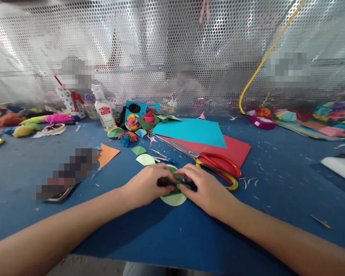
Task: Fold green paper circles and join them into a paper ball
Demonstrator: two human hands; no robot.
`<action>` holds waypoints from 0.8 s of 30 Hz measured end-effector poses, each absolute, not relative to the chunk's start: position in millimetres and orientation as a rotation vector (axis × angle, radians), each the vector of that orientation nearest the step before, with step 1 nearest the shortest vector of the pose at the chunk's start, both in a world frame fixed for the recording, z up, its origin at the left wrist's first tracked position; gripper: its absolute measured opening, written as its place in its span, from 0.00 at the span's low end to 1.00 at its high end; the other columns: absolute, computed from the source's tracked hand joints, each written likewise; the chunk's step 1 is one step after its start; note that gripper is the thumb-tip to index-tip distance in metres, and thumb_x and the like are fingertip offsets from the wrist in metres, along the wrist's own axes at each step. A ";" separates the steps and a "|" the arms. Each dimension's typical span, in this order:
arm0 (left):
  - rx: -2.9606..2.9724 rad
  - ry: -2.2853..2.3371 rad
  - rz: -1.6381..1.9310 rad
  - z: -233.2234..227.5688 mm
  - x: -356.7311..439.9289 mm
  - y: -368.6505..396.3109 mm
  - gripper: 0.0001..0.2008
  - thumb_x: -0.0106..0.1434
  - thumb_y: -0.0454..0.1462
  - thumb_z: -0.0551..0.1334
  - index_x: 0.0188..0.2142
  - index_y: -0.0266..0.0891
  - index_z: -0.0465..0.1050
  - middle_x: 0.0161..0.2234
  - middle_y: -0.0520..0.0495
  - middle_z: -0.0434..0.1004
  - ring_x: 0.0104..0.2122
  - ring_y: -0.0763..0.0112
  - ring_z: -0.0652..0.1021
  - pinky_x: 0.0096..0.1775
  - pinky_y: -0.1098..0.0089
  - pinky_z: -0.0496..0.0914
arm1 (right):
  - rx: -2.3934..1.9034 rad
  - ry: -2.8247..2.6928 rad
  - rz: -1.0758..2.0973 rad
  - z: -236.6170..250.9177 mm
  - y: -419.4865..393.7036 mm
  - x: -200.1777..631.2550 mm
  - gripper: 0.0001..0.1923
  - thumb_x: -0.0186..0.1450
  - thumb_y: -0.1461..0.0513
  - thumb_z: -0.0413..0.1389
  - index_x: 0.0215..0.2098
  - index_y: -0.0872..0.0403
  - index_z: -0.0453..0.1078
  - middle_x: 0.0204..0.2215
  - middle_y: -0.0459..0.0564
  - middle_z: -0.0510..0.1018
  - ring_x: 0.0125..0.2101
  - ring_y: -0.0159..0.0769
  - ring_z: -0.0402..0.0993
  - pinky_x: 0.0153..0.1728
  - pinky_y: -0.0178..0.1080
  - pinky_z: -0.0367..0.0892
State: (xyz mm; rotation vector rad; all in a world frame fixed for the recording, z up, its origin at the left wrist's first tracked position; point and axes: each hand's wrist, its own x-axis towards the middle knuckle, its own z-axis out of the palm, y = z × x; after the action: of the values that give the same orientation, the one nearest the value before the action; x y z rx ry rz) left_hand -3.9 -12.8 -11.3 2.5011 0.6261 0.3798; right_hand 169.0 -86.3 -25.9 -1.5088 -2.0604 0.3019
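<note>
Nearest on the blue counter [123,234] lies a flat, pale green paper disc [174,200], partly under the hands. Above it, the left hand [146,184] and the right hand [208,188] both bend thumb and fingertips almost together, pinching a small dark green paper piece [179,179]; its exact shape is hidden. I judge that its shaping is in progress, not finished, and the disc is not yet folded. Beyond, a pale green paper half-circle [145,160] and a dark green paper half-circle [138,150] look already folded or cut. Farther lies a turquoise paper sheet [192,131].
</note>
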 end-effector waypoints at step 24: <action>2.464 0.636 -0.025 7.9 -10.0 5.7 0.19 0.48 0.50 0.64 0.38 0.48 0.76 0.38 0.49 0.65 0.37 0.67 0.69 0.38 0.70 0.62 | -1.424 -2.518 -0.445 -14.2 -105.5 181.0 0.16 0.61 0.63 0.48 0.17 0.55 0.68 0.11 0.46 0.72 0.12 0.28 0.63 0.19 0.37 0.40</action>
State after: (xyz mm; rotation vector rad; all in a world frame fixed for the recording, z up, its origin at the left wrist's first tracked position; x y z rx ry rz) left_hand -10.0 5.7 7.9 2.4640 0.6355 -0.0254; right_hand 181.0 -105.5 -14.2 -1.4243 -2.5177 -0.4446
